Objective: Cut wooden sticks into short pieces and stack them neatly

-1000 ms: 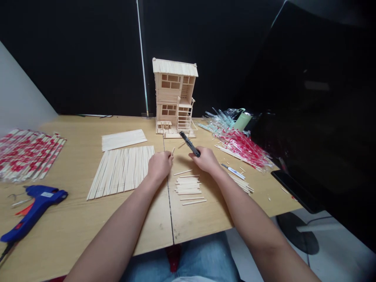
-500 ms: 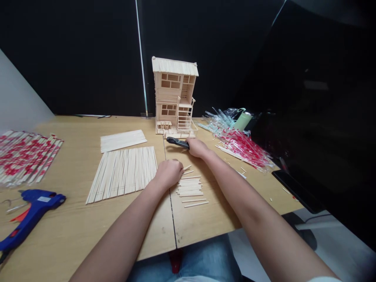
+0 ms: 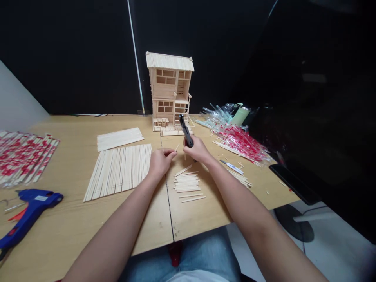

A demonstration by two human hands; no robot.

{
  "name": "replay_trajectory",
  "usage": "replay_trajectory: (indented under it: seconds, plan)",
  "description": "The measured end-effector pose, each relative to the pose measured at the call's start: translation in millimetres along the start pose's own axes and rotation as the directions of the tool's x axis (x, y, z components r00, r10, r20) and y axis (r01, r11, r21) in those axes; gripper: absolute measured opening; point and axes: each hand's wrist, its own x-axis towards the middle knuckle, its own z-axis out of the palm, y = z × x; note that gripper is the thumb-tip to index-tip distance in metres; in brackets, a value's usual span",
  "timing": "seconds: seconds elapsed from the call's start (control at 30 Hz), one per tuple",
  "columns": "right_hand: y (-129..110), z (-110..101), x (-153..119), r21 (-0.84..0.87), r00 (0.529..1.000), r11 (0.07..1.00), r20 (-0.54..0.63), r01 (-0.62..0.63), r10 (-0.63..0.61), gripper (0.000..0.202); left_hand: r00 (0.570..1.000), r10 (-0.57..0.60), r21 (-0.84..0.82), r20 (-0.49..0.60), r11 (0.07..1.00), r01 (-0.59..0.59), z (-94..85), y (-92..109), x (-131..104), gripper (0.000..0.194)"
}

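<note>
My left hand (image 3: 161, 161) is closed, with a short thin wooden stick (image 3: 177, 147) pinched between thumb and fingertips. Wrapped round a black hand tool (image 3: 185, 131) is my right hand (image 3: 197, 149); the tool's rounded end points up and away, and its exact kind does not show. Just below both hands lies a pile of short cut sticks (image 3: 187, 182). Behind the tool stands a two-storey stick-built model house (image 3: 169, 90). A flat row of long sticks (image 3: 120, 170) is beside my left forearm, with a pale stick panel (image 3: 120, 139) above it.
A blue glue gun (image 3: 35, 207) lies at the left, near packaged red-and-white sticks (image 3: 26, 156). At right are red-marked plastic wrappers (image 3: 241, 143), a green cylinder (image 3: 240, 116), a white-handled knife (image 3: 235, 168) and a black monitor (image 3: 317, 117). A seam (image 3: 168, 196) crosses the table.
The black tool has swung from pointing left to pointing up and away. My left hand has drawn left and up from the stick pile, a short stick now showing in its fingers. The view shifted slightly.
</note>
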Motion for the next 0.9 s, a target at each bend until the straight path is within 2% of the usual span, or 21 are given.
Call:
replay_trajectory:
  seconds: [0.07,0.17,0.43,0.63,0.77,0.9]
  plan:
    - [-4.6,3.9,-4.5,0.162,1.000,0.987,0.005,0.014,-0.015,0.014,0.999,-0.035,-0.068,0.006,0.997,0.035,3.6,-2.5,1.2,0.022]
    - [-6.5,12.4,-8.0,0.267,1.000,0.964,0.012,0.022,-0.026,0.014,1.000,-0.001,-0.059,0.020,0.998,0.003,7.7,-4.5,0.7,0.020]
    - [-2.7,28.1,-14.2,0.263,0.999,0.964,0.010,0.049,-0.053,0.014,0.998,0.028,0.041,0.064,0.999,-0.030,4.6,-6.3,1.1,0.016]
    - [-6.7,21.5,-16.2,0.280,0.994,0.959,0.085,0.040,-0.066,0.012,0.985,0.090,0.132,0.149,0.985,-0.110,4.8,-8.4,1.9,0.020]
    - [-8.8,16.5,-17.6,0.345,0.989,0.936,0.096,0.069,-0.108,0.016,0.982,0.133,0.200,0.136,0.967,-0.159,5.1,-6.7,1.9,0.021]
    - [-8.9,15.5,-17.0,0.365,0.995,0.929,0.051,0.058,-0.082,0.018,0.988,0.105,0.194,0.116,0.973,-0.126,6.2,-7.0,1.9,0.019]
